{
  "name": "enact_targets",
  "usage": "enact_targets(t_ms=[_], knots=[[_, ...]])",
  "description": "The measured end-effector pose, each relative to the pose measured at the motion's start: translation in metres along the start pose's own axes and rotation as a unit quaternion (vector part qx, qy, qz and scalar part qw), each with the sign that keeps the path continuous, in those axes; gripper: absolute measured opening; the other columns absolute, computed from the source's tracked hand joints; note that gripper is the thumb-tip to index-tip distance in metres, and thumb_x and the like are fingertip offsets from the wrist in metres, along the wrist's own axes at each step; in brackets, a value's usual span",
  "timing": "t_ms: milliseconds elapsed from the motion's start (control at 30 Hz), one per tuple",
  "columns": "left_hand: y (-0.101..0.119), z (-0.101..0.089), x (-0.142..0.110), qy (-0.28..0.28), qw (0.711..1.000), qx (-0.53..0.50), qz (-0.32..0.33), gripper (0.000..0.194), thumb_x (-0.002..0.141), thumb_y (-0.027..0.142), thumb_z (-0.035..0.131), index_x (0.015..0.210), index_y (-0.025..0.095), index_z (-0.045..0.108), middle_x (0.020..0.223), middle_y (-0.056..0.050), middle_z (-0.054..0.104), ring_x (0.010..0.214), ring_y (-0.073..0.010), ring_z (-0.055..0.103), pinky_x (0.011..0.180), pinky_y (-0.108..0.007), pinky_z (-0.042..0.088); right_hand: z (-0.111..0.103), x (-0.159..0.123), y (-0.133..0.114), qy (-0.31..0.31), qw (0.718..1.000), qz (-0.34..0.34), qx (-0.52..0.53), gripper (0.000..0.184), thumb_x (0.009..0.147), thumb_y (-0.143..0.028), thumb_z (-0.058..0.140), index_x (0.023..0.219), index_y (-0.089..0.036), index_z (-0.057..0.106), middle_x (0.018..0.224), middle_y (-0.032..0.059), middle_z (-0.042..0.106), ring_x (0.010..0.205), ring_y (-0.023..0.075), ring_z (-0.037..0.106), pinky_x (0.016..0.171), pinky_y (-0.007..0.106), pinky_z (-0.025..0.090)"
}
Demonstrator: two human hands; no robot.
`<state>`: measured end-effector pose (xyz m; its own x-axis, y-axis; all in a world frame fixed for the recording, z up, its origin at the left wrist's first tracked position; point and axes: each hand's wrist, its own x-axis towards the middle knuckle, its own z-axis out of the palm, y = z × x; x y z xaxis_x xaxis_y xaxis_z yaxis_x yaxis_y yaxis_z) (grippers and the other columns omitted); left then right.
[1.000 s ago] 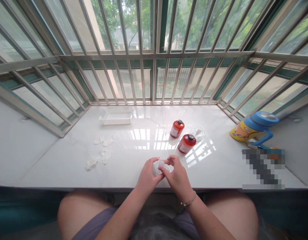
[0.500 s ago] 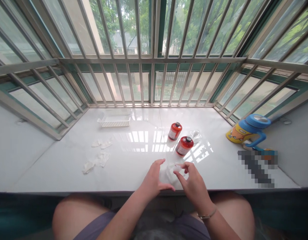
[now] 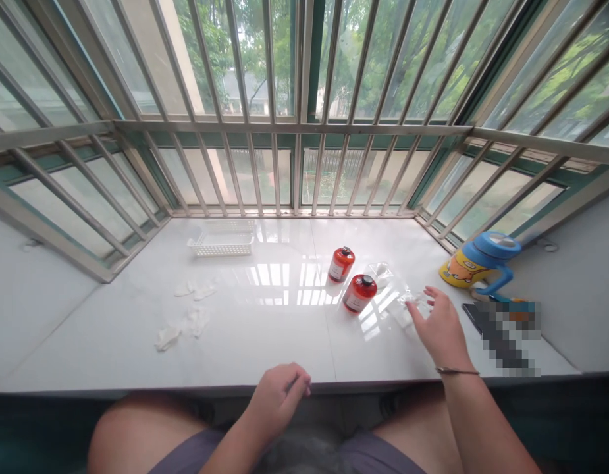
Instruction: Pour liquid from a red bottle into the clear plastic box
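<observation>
White labels on orange bottles unreadable

A person sits at a glossy white stone windowsill enclosed by metal window bars. The right hand, fingers spread, rests towards the sill's right edge on a crumpled clear plastic wrapper. The left hand, loosely curled, hangs at the sill's front edge, holding nothing that can be made out. Two round orange bottles with black caps lie near the middle, just left of the wrapper. A white slotted plastic basket sits near the back left corner, and scraps of white crumpled material lie along the left side. A yellow and blue handled cup stands at the right edge.
</observation>
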<state>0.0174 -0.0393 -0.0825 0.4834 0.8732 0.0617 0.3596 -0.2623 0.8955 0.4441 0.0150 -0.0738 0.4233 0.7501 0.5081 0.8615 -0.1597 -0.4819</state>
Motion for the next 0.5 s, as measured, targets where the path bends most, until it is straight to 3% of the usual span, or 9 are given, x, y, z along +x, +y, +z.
enact_targets(t_ms=[100,167,267,367,500], knots=[[-0.015,-0.004,-0.031,-0.003,0.999,-0.001,-0.036,0.053,0.114,0.051,0.04,0.081,0.02,0.068,0.077,-0.005,0.075,0.072,-0.0164,0.07,0.072,-0.026,0.049,-0.004,0.018,-0.033,0.059,0.993,-0.103,-0.01,0.063,0.099,-0.059,0.061,0.142,-0.014,0.057,0.131,0.0227,0.067,0.124,0.04,0.062,0.115,0.06,0.044],[-0.024,-0.005,-0.048,0.002,0.998,-0.001,-0.061,0.054,0.114,0.053,0.038,0.08,0.02,0.065,0.074,-0.004,0.073,0.068,-0.0157,0.068,0.068,-0.025,0.048,-0.006,0.036,-0.063,0.032,0.987,-0.154,0.013,0.056,0.102,-0.055,0.059,0.142,-0.015,0.057,0.13,0.0204,0.068,0.123,0.0369,0.063,0.114,0.054,0.047],[-0.035,-0.004,-0.066,0.013,0.996,-0.005,-0.083,0.052,0.114,0.053,0.036,0.082,0.021,0.061,0.069,-0.002,0.07,0.062,-0.0145,0.065,0.064,-0.024,0.047,-0.002,0.07,-0.113,-0.082,0.979,-0.188,0.003,0.053,0.105,-0.052,0.056,0.143,-0.016,0.057,0.138,0.0199,0.067,0.127,0.0363,0.063,0.111,0.049,0.05],[-0.042,0.001,-0.077,0.028,0.997,0.014,-0.07,0.048,0.115,0.049,0.035,0.084,0.022,0.058,0.067,0.0,0.069,0.06,-0.0131,0.064,0.063,-0.022,0.047,0.013,0.104,-0.155,-0.255,0.947,-0.18,-0.079,0.063,0.104,-0.053,0.057,0.153,-0.014,0.049,0.147,0.0221,0.063,0.138,0.0395,0.058,0.11,0.048,0.049],[-0.05,0.008,-0.087,0.043,0.995,0.085,0.006,0.039,0.115,0.04,0.04,0.084,0.023,0.059,0.069,0.002,0.069,0.062,-0.012,0.066,0.065,-0.021,0.046,0.048,0.135,-0.188,-0.356,0.911,-0.177,-0.106,0.069,0.096,-0.056,0.07,0.149,-0.016,0.053,0.128,0.0188,0.074,0.112,0.0332,0.072,0.088,0.038,0.055]])
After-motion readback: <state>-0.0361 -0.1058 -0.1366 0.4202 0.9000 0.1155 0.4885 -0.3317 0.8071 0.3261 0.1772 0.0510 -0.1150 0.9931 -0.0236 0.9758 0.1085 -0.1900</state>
